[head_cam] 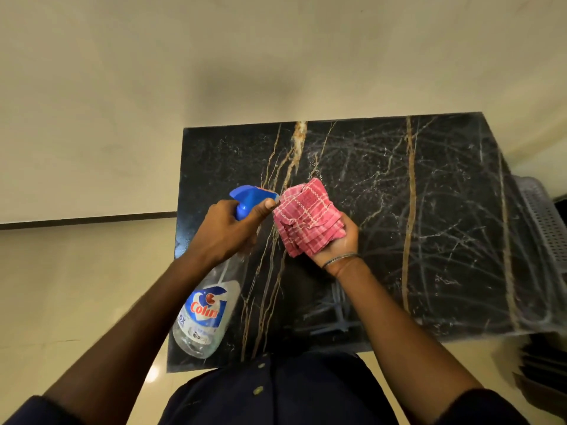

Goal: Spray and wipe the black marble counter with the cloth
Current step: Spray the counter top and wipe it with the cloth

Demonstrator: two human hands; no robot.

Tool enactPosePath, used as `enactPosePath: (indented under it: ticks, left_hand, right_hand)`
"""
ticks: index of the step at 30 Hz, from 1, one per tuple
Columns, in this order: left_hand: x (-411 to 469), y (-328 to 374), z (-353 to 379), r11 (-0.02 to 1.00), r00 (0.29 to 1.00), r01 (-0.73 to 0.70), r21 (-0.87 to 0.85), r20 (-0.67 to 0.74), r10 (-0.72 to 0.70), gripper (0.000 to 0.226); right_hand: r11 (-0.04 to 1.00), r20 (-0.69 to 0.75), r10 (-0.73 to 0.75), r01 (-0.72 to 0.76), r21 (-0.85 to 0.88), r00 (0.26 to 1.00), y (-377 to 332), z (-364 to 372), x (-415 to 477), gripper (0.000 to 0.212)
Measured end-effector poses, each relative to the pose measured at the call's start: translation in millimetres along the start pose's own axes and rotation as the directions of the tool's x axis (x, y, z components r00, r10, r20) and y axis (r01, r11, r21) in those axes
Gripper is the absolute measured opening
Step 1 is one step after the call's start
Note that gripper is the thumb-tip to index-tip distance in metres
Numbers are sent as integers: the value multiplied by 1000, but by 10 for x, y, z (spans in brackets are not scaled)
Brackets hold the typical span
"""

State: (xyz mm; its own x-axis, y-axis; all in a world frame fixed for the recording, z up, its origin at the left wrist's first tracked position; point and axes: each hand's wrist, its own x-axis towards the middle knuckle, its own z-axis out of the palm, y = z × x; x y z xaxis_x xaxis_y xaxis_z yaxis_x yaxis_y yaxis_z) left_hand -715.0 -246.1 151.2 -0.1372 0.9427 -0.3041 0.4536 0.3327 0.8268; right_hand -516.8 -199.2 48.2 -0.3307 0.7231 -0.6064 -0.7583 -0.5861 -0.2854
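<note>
The black marble counter with gold and white veins fills the middle and right of the view. My left hand grips the neck of a clear spray bottle with a blue trigger head, a finger lying on the trigger. The nozzle points right and almost touches a folded pink checked cloth. My right hand holds that cloth from below, palm up, above the counter. A thin bangle sits on the right wrist.
A cream wall rises behind the counter, and pale floor lies to its left. A grey perforated plastic basket stands against the counter's right edge. Dark objects sit at the lower right. My dark shirt fills the bottom centre.
</note>
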Motion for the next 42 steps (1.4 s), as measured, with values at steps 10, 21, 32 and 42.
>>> enactPosePath:
  ticks: [10,21,32,42]
  left_hand:
    - [-101,36,155,994,996,-94,60,8,93,89]
    - [-65,92,215,986,988,-139,88,-49,144,78]
    - [193,-71,132,992,979,-118,-52,-175,107,57]
    - [432,-124,68,983,972,-133,-123,-209,105,51]
  right_hand:
    - [1000,25,-24,24,-8,999,17,-62,-92,51]
    - [999,24,-32,32,-14,999,-24,-38,-58,53]
    - [973,-109,-219,208,-103,970,-289,86,89,41]
    - [-677,407,-332,85,-731,851,-393,-37,700,61]
